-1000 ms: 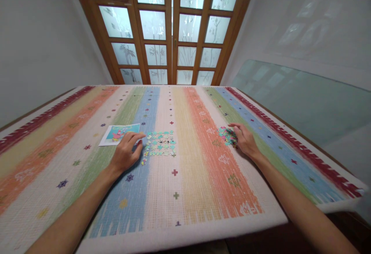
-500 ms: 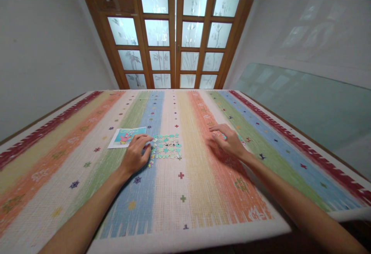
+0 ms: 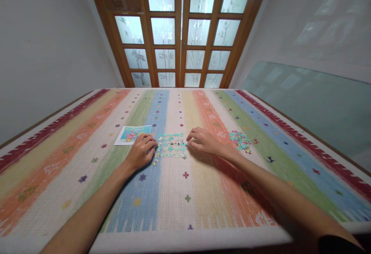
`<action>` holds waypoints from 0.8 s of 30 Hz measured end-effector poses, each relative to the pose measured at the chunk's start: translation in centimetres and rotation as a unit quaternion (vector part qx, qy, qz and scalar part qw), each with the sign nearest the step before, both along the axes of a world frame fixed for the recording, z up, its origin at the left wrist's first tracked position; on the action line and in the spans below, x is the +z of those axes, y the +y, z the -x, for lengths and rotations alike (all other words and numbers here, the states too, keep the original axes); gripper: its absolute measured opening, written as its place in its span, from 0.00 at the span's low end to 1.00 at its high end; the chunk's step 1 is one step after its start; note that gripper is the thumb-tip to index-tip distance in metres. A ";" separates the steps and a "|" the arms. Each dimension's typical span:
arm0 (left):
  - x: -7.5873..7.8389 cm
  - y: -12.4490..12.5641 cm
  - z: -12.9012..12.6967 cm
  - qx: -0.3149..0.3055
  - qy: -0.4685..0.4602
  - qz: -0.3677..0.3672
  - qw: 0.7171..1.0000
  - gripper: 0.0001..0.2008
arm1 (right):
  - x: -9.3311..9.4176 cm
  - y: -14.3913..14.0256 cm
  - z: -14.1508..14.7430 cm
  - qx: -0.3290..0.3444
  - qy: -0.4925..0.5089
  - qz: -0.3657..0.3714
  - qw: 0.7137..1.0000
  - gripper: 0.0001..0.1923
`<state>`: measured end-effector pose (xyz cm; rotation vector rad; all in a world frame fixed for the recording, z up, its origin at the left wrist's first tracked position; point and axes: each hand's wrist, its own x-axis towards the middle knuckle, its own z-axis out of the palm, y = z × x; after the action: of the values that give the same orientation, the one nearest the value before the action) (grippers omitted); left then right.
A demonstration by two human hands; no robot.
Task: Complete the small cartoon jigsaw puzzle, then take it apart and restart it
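A small, partly built jigsaw puzzle in teal and white lies on the striped table cover. My left hand rests curled against the puzzle's left edge, fingers touching it. My right hand sits at the puzzle's right edge with fingers bent; whether it pinches a piece is too small to see. A heap of loose puzzle pieces lies to the right of that hand. A printed reference picture lies just left of my left hand.
The table runs back to wooden doors with frosted glass panes. A glass sheet leans along the right wall. The table's near edge is close below my forearms.
My right hand has left the heap of loose pieces and travelled left to the puzzle's right edge. My left hand stays at the left edge. The view shifted slightly.
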<state>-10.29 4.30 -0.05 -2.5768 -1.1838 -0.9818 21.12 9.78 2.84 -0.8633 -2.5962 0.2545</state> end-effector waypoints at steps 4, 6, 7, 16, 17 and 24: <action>0.1 -0.1 0.0 -0.003 -0.003 0.006 1.000 0.10 | 1.3 0.9 0.5 0.021 -0.010 0.020 1.000 0.06; 0.1 -0.2 -0.1 -0.003 -0.002 0.013 1.000 0.10 | 2.5 1.7 0.2 0.034 0.007 0.031 0.999 0.06; 0.2 -0.3 -0.1 -0.004 -0.001 0.015 1.000 0.10 | 3.2 2.0 0.1 0.031 0.019 0.036 0.999 0.06; 0.2 -0.3 -0.2 -0.009 -0.014 0.022 1.000 0.11 | 2.9 2.9 1.3 0.004 -0.009 0.052 0.999 0.08; 0.2 -0.2 -0.2 -0.009 -0.014 0.021 1.000 0.11 | 2.4 2.9 1.6 0.002 -0.022 0.054 0.998 0.09; 0.1 -0.3 -0.2 -0.015 -0.014 0.021 1.000 0.11 | 0.2 2.6 2.5 -0.009 -0.059 0.058 0.997 0.13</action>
<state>-10.10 4.04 0.09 -2.6278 -1.1884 -1.0137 18.57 12.37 3.00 -0.9689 -2.7043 0.3617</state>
